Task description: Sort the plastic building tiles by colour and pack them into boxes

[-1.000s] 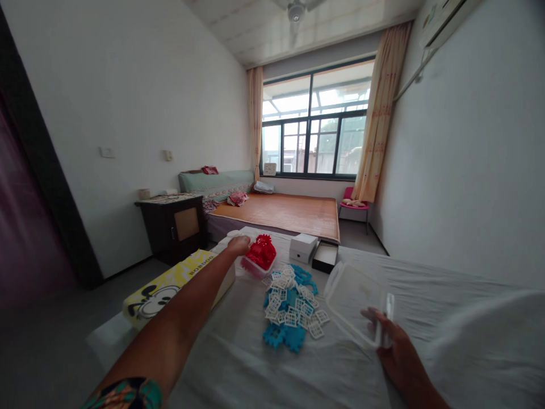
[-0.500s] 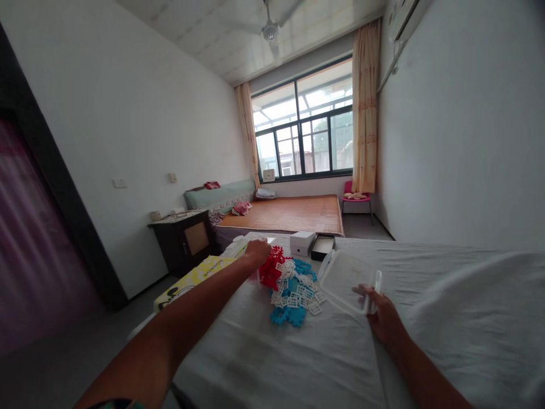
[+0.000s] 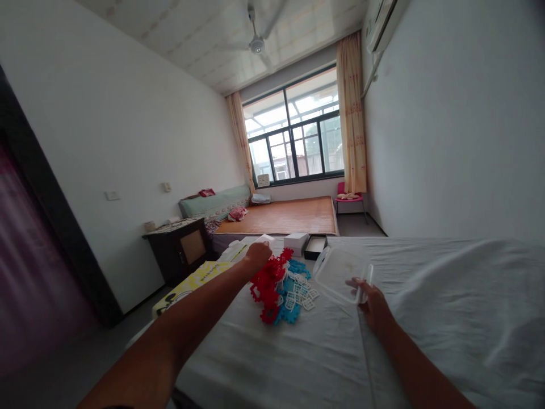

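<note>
My left hand [image 3: 258,253] reaches out over the white sheet of the bed [image 3: 306,358], closed on a small clear tub [image 3: 260,240] that is tipped over. Red plastic lattice pieces [image 3: 266,284] lie spilled just below it. They rest against a pile of white lattice pieces [image 3: 298,294] and blue pieces [image 3: 298,267]. My right hand [image 3: 369,298] grips the near edge of a clear plastic lid [image 3: 340,268], held a little above the sheet to the right of the pile.
A yellow cartoon box [image 3: 192,280] lies at the bed's left edge. A white box [image 3: 297,241] and an open black box [image 3: 315,245] sit beyond the pile. A dark cabinet [image 3: 179,247], a low mat bed [image 3: 281,215] and a pink chair [image 3: 347,199] stand farther off.
The tub in my left hand has tipped and the red pieces have spilled from it onto the sheet beside the white and blue pile. My right hand keeps the lid. The view has tilted.
</note>
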### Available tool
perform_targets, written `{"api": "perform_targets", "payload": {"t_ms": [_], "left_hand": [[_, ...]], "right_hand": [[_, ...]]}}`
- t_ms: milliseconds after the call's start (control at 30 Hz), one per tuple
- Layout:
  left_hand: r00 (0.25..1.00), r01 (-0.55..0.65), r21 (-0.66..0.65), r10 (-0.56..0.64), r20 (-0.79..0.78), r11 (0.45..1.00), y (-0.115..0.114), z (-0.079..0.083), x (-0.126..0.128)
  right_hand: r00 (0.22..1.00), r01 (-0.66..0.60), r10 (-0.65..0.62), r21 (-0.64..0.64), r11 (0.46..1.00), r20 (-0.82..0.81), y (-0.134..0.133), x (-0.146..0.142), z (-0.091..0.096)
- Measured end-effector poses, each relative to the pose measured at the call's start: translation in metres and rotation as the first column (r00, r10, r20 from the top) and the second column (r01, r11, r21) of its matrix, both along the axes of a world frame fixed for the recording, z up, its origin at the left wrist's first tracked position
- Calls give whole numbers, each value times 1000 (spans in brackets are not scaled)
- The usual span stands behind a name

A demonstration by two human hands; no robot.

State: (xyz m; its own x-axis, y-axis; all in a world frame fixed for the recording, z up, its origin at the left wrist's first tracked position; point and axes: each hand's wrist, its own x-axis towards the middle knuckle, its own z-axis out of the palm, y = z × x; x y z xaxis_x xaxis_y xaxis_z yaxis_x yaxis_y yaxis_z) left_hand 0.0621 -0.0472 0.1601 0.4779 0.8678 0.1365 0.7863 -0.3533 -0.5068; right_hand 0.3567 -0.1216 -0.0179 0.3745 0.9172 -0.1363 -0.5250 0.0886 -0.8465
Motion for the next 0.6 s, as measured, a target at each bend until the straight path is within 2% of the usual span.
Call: {"api": "perform_targets", "payload": {"t_ms": [133, 333, 500, 600], "left_hand": [[1000, 29, 28, -29, -9, 999, -3, 0, -4], [995, 103, 68, -102, -16, 992, -18, 9, -11], [981, 195, 128, -190, -47, 973, -26, 13, -10], [983, 184, 136, -178, -53, 973, -24, 13, -11]], "right_hand": [[1000, -2, 2, -11, 1000, 20, 2, 1, -2], [999, -9, 10, -21, 1000, 54, 4, 0, -3], [998, -1, 1, -8, 1000, 61, 2, 1, -1], [997, 27, -26, -18, 999, 67, 0, 3, 1]]}}
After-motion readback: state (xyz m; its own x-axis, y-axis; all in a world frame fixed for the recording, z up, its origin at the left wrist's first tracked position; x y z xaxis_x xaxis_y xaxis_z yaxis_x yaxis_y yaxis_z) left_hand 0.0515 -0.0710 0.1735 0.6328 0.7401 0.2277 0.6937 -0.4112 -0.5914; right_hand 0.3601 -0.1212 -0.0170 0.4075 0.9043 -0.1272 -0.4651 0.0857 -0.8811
